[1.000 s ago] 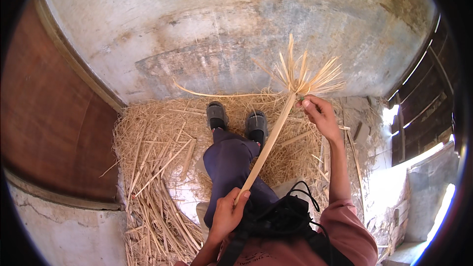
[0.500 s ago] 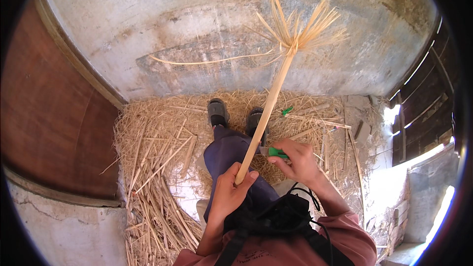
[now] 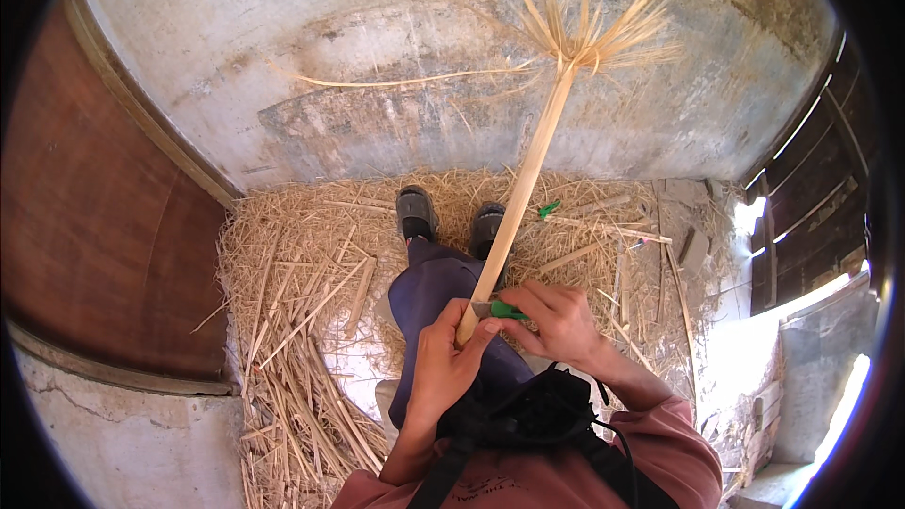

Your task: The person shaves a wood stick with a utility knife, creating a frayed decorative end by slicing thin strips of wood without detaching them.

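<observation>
Stained, pale wall (image 3: 396,123) filled our twelve o'clock, with a brown panel (image 3: 113,217) at nine and dark boards (image 3: 801,198) at three. Below it we saw straw (image 3: 255,254), and a heap of sticks (image 3: 302,405) between seven and eight. Our long stick (image 3: 526,184) slanted from six o'clock up to one, where its frayed end fanned out before the wall. At six, our left hand (image 3: 448,368) wrapped round its lower end. Between four and five, our right hand (image 3: 561,320) pinched the green handle of a knife (image 3: 509,310). Its grey blade lay at the stick's edge, just beside our left fingers; whether it bit in, we could not tell. Near three, close to centre, a green scrap (image 3: 549,209) lay on the straw.
</observation>
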Demonstrator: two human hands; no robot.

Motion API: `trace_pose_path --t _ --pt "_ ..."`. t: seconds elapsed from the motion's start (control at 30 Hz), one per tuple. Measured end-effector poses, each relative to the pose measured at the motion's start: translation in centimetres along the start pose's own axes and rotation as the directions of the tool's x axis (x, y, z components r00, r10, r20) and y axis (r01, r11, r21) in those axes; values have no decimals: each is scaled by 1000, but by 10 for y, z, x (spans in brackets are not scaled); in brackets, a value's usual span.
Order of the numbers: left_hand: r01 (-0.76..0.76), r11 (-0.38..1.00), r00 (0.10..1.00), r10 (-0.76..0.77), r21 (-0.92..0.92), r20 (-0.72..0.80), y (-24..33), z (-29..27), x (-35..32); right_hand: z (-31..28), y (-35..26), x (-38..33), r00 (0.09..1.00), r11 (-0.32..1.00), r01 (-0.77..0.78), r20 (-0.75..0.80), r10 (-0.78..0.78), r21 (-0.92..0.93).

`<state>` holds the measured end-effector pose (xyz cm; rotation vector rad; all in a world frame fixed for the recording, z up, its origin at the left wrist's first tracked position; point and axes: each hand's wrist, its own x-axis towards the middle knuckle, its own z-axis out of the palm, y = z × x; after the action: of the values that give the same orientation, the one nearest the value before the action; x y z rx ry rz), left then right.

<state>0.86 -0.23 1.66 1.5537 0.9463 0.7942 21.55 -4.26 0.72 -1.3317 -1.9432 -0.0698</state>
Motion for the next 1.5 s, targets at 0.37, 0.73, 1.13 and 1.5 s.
trace_pose_path --t 0.37,0.73,1.13,1.5 --pt "15 1000 1000 -16 11 22 3 0 7 0 -7 2 1000 1000 3 -22 -3 -4" --pt "-38 998 999 38 49 -11 2 1 7 -3 -7 3 999 999 -34 -21 34 -29" --pt "-47 995 999 49 85 -19 1 2 2 -7 -5 4 998 997 -37 -45 34 -61" --pt "47 989 999 -47 140 -9 -11 1 -17 -27 21 14 977 980 -197 -81 196 -3"
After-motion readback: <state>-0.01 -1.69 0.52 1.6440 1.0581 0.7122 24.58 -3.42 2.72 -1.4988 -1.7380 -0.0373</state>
